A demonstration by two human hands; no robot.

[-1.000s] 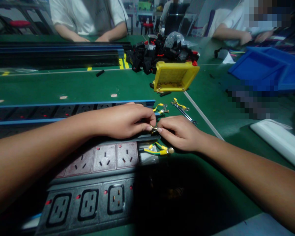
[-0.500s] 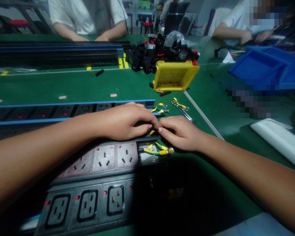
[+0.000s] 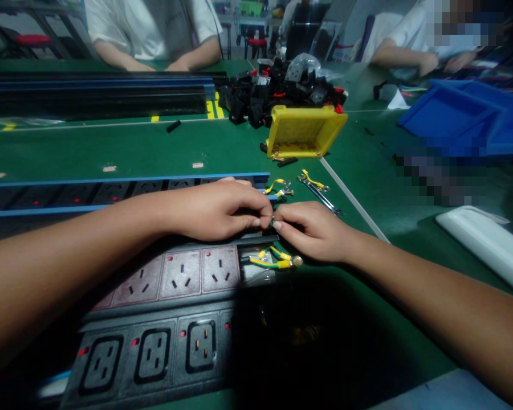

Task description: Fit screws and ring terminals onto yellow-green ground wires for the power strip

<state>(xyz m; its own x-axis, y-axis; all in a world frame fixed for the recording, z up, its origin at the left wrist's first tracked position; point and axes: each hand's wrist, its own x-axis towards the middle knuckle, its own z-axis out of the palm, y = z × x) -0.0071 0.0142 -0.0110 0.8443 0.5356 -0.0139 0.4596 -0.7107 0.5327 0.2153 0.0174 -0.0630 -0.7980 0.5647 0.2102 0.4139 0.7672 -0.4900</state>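
My left hand (image 3: pixel 222 210) lies over the end of a socket strip, its thumb and forefinger pinched on something too small to make out. Fingertip to fingertip with it, my right hand (image 3: pixel 310 230) also pinches, with a tiny metallic bit showing at its tips. Just below them, yellow-green wires (image 3: pixel 271 263) with a ring terminal stick out of a strip with reddish sockets (image 3: pixel 182 273). Behind the hands, another strip with blue edges (image 3: pixel 77 196) has short yellow and blue leads with a bolt (image 3: pixel 287 192) at its end. A wrench (image 3: pixel 320 195) lies beyond my right hand.
A yellow bin (image 3: pixel 308 134) stands tipped before a pile of black parts (image 3: pixel 277 88). Blue trays (image 3: pixel 465 117) and a white bar (image 3: pixel 483 245) are at the right. Nearest me is a black socket strip (image 3: pixel 154 356). Two people sit across the table.
The fingertips of my left hand have drawn slightly left and curled, opening a small gap to my right hand's fingertips. My right hand has barely moved.
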